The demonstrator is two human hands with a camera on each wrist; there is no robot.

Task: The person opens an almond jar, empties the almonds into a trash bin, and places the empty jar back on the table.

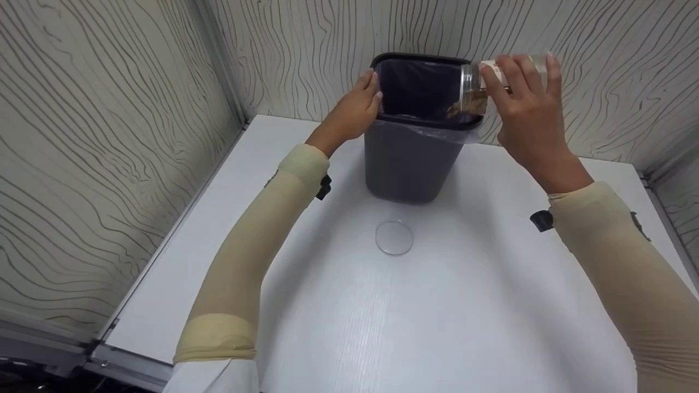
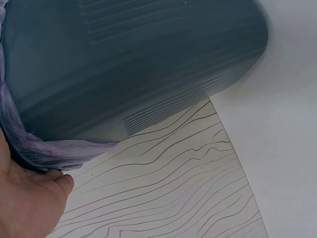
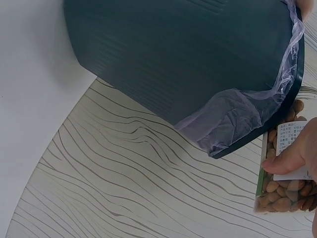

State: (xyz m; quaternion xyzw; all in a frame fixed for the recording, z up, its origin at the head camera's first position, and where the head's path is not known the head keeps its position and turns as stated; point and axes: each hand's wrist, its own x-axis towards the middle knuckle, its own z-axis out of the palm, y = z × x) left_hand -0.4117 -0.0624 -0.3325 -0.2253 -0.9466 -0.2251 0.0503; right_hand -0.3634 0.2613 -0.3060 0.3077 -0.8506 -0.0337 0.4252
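Under the dark bin (image 1: 412, 164) spreads a smooth white table (image 1: 448, 305), and behind and to the left of it rise pale walls (image 1: 306, 49) drawn all over with wavy brown lines, a metal strip (image 1: 221, 65) running up their left corner. On the tabletop in front of the bin, well apart from the person's hands, lies a clear round lid (image 1: 394, 238). At the bin's left rim the left hand (image 1: 354, 112) has hold of the edge. Over its right rim the right hand (image 1: 532, 109) grips a clear jar (image 1: 467, 82) tipped on its side, mouth towards the bin's opening, with brown nuts (image 3: 282, 204) near the mouth. Only the head view shows the lid and the bin's dark inside, too murky to make out. The right wrist view alone lets rows of print show on the jar's white label (image 3: 288, 131); both wrist views bring out the fine ribs (image 2: 168, 109) on the bin's sides and the purplish liner (image 2: 44, 151) crumpled over its rim.
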